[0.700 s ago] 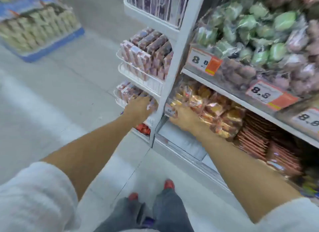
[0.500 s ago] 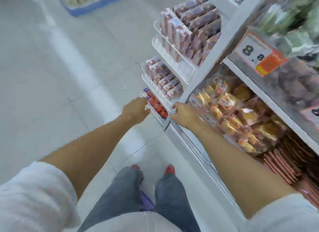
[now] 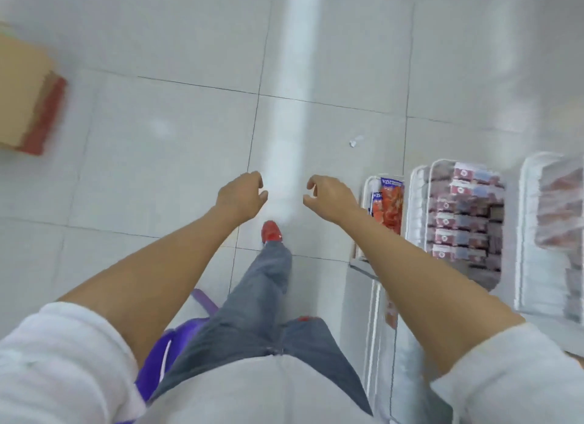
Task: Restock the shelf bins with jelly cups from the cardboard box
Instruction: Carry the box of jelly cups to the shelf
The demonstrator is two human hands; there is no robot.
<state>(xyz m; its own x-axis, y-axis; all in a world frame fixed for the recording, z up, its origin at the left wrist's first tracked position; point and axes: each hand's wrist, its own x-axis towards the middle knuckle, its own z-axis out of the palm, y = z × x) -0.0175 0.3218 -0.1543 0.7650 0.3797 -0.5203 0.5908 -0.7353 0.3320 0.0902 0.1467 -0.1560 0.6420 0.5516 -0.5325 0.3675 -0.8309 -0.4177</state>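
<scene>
Closest in, a purple bag (image 3: 158,357) is hanging at the person's left hip. One leg is reaching forward, its red shoe (image 3: 271,231) flat on the floor (image 3: 158,171).

Just past the shoe, both arms are stretching out over bare tile. The left hand (image 3: 241,196) is carrying nothing, its fingers loosely curled. The right hand (image 3: 328,197) is doing the same, empty and relaxed, and the two are hovering side by side with a gap between them.

Off the right hand's side, the wire bins (image 3: 418,202) are standing in a row, filled with packs (image 3: 464,215) too blurred to read. The right hand is close beside the nearest bin but isn't touching it.

Further out, a scrap of paper (image 3: 353,142) is lying on the tile.

Now the relation that matters: the box (image 3: 25,95) is sitting on the floor well off to the far left and ahead, half cut by the frame edge, one red side showing. Any jelly cups inside are hidden from here. The left hand is the nearer one, though both are well short, so a turn leftward and a reach down is probably coming.
</scene>
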